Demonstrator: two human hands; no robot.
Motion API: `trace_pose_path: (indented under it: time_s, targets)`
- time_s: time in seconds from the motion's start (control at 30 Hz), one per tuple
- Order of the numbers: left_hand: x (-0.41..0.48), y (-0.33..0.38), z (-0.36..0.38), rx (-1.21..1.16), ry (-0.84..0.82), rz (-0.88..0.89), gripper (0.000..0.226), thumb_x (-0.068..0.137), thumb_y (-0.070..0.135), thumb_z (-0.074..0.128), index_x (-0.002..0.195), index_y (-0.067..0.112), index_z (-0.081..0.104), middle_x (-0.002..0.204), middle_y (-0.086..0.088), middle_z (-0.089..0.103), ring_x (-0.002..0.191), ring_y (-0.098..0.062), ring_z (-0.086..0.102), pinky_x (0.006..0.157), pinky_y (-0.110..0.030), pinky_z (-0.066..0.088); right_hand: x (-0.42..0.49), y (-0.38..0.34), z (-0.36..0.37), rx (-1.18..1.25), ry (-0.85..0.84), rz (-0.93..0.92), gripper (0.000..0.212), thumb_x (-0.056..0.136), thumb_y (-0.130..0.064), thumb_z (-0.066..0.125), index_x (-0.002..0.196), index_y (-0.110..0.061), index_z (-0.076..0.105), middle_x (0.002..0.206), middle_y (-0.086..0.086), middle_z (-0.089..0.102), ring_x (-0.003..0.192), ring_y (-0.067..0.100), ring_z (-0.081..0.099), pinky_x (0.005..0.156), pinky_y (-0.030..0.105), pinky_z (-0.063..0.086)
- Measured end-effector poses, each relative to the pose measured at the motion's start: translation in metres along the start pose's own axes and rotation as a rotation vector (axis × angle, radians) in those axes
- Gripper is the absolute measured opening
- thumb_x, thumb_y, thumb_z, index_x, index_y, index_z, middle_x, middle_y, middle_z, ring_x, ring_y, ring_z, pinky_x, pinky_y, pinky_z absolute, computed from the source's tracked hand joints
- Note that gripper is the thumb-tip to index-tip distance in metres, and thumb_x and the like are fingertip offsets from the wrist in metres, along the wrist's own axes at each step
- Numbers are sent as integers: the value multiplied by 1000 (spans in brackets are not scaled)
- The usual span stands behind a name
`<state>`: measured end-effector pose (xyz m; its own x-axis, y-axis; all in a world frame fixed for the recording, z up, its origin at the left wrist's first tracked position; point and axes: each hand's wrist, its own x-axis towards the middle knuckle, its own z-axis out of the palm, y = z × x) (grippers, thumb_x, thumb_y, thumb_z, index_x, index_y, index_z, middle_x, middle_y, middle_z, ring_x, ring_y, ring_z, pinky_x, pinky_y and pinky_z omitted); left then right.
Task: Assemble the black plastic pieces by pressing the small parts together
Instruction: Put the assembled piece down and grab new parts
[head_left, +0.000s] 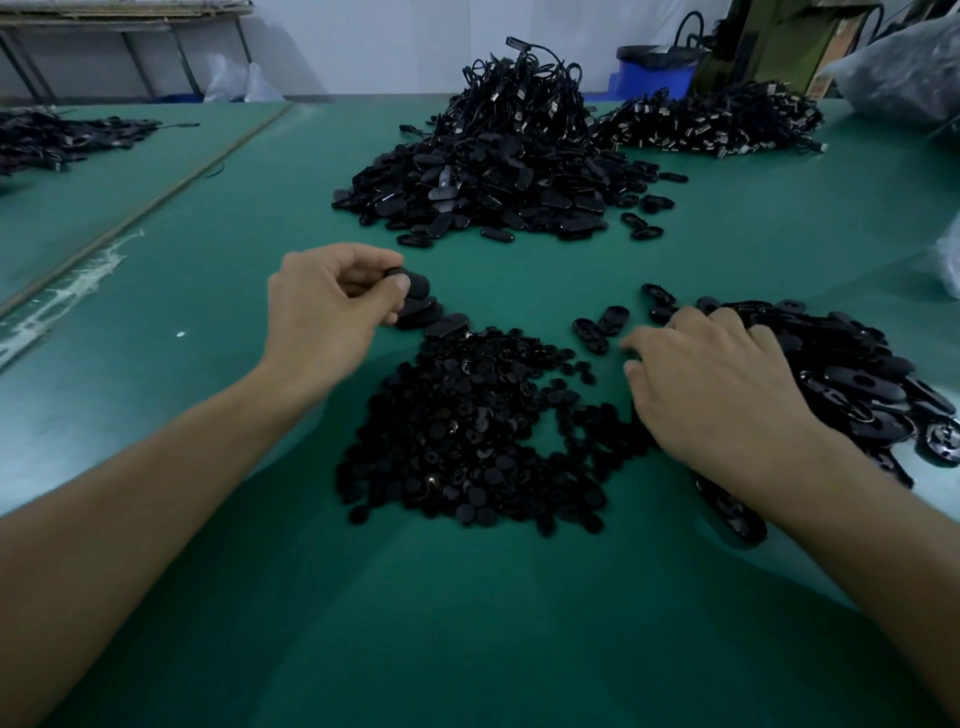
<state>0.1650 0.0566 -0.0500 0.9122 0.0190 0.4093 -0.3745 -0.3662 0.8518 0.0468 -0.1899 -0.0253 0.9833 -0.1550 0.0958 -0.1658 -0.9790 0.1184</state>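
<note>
My left hand (327, 306) pinches a black oval plastic piece (415, 283) between thumb and forefinger, just above a short row of similar oval pieces (426, 314) on the green table. A heap of small round black parts (467, 431) lies in the middle, between my two forearms. My right hand (722, 384) rests palm down with fingers spread on the left edge of a pile of oval shells (857, 379). Whether its fingertips hold a piece is hidden.
A large pile of oval black pieces (498, 192) with a tangle of black cables (524, 88) on top sits further back. More cables (711, 122) lie at the back right, another dark pile (52, 137) at the far left. A few loose ovals (597, 327) lie between my hands.
</note>
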Motion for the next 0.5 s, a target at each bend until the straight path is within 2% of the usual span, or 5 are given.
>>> trace_pose_path:
  time_s: [0.1, 0.2, 0.3, 0.37, 0.5]
  targets:
    - [3, -9, -1, 100, 9, -16, 19, 83, 24, 81, 83, 38, 70, 78, 12, 74, 73, -4, 72, 75, -23, 57, 3, 2, 1, 24, 37, -23, 26, 105, -32, 40, 113, -19, 62, 111, 8, 61, 110, 31, 52, 91, 41, 41]
    - [3, -12, -3, 206, -7, -19, 16, 82, 30, 82, 84, 38, 69, 78, 16, 71, 68, 11, 65, 66, -4, 46, 5, 4, 3, 30, 91, -53, 25, 105, -30, 43, 94, -16, 60, 89, 4, 61, 88, 27, 55, 77, 37, 38]
    - [1, -13, -3, 295, -49, -16, 12, 82, 31, 82, 86, 30, 71, 75, 15, 69, 64, 16, 60, 58, 2, 40, 5, 4, -1, 48, 151, -57, 22, 101, -16, 52, 79, -15, 49, 68, 1, 52, 60, 18, 45, 59, 30, 30]
    - [0, -14, -3, 351, -77, -4, 13, 83, 33, 82, 87, 25, 72, 74, 14, 67, 62, 14, 60, 57, 2, 40, 4, 3, -4, 63, 185, -29, 19, 96, -7, 56, 79, -14, 50, 63, 1, 47, 54, 14, 37, 55, 29, 25]
    - [-1, -12, -2, 471, -102, 56, 20, 87, 34, 77, 100, 21, 71, 88, 8, 66, 71, 0, 55, 67, -9, 39, 5, 3, -5, 165, 293, -83, 11, 94, -1, 58, 99, -10, 60, 72, 3, 56, 60, 20, 46, 63, 36, 39]
